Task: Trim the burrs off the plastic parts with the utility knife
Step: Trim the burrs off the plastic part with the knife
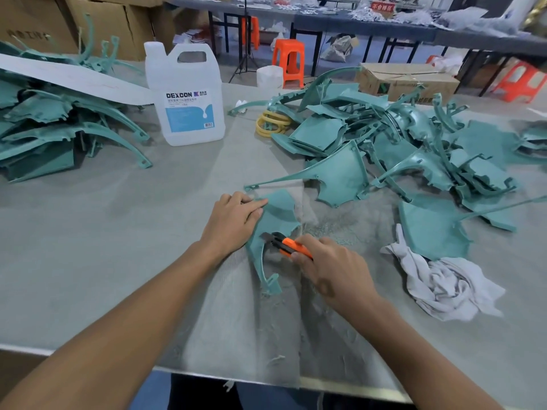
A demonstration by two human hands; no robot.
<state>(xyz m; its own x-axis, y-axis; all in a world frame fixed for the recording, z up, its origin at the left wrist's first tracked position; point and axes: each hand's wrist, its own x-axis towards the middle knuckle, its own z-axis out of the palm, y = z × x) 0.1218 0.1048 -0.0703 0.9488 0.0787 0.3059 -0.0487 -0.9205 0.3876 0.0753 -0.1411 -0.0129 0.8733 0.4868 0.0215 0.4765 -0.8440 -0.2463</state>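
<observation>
On teal part (276,216): knife (288,245)

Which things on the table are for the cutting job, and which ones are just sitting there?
For the job:
- knife, held in the right hand
- teal part, pressed down by the left hand
- pile of teal parts on the right
- second pile on the left

Just lying about:
- jug
- rag
- yellow rings
- white strip

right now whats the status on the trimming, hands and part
Left hand flat on teal part, pinning it to table. Right hand gripping orange utility knife, blade at part's edge. White rag nearby, clear of cut.
</observation>
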